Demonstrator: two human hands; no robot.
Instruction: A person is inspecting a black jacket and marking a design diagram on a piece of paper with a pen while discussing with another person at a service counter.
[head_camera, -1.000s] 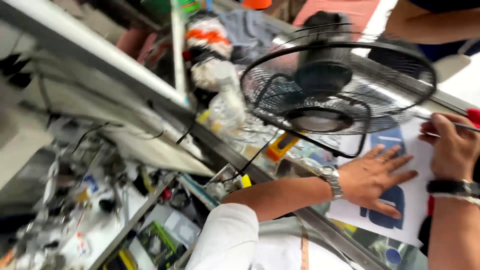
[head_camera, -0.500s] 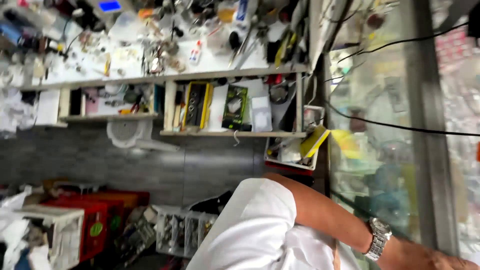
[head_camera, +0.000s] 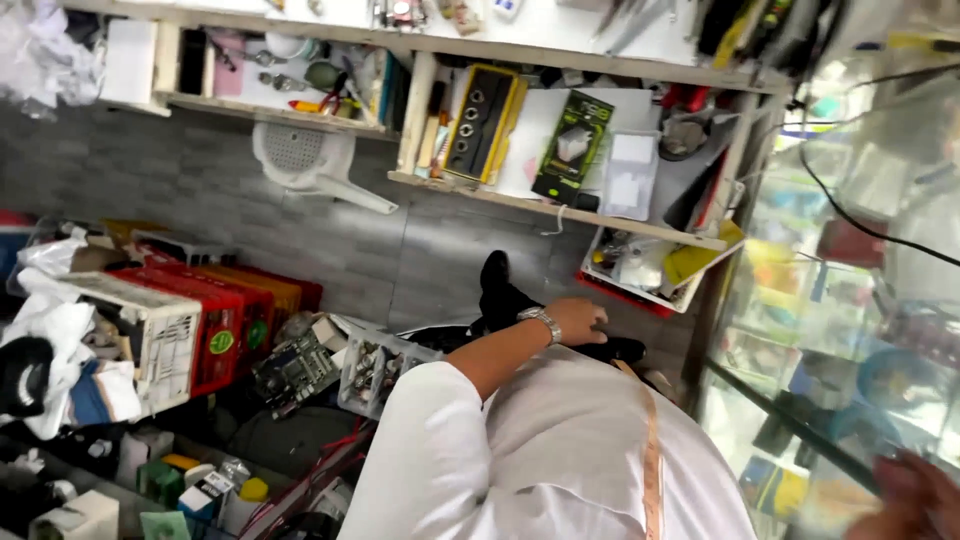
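Note:
My left hand (head_camera: 582, 320) lies at my waist, on the hem of my white shirt (head_camera: 590, 450), with its fingers curled in; nothing shows in it. A metal wristwatch (head_camera: 541, 322) is on that wrist. Just beyond the hand are my dark trousers and a black shoe (head_camera: 495, 285) on the grey floor. My right hand (head_camera: 915, 495) is a blurred patch at the lower right edge, against the glass counter (head_camera: 800, 400). Whether it holds anything is unclear.
Wooden shelves (head_camera: 560, 208) across the top hold a yellow-edged socket case (head_camera: 485, 125), packaged parts and tools. A white plastic strainer (head_camera: 300, 160) hangs below. On the left floor stand red crates (head_camera: 235, 310), a white crate (head_camera: 150, 335) and a circuit board (head_camera: 293, 370).
My view swung from the fan and counter down to the shelves and floor. My left hand came off the paper on the counter and drew back to my waist.

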